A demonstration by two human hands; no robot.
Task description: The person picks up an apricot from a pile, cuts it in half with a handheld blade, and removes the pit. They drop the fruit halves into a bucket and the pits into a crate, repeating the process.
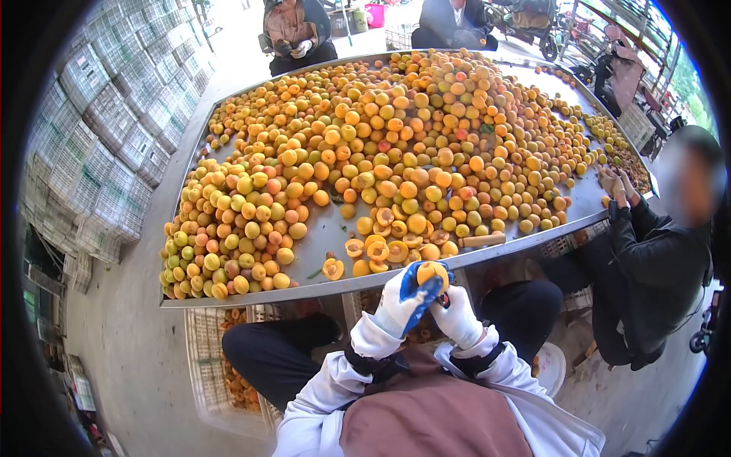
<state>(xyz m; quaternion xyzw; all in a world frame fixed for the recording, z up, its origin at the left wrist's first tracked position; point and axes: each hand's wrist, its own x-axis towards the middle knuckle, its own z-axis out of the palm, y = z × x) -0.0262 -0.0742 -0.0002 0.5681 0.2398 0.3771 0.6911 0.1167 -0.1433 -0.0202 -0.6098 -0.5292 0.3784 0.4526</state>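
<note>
My left hand (pixel 407 298), in a white glove with a blue coated palm, is closed around an apricot (pixel 432 272) just past the near edge of the metal table (pixel 320 230). Close beside it, my right hand (pixel 458 318) wears a white glove. Its fingers are curled around a small dark tool (pixel 444 300), mostly hidden, whose kind I cannot make out. On the table in front of my hands lie several halved apricots (pixel 376 250), some with cut faces up. A large heap of whole apricots (pixel 396 129) covers much of the tabletop.
A wooden stick (pixel 483 240) lies at the near table edge. Below stands a white crate (pixel 204 358) with apricot halves. At the right a co-worker (pixel 662 244) reaches onto the table; two people sit across. Stacked crates (pixel 99 152) line the left.
</note>
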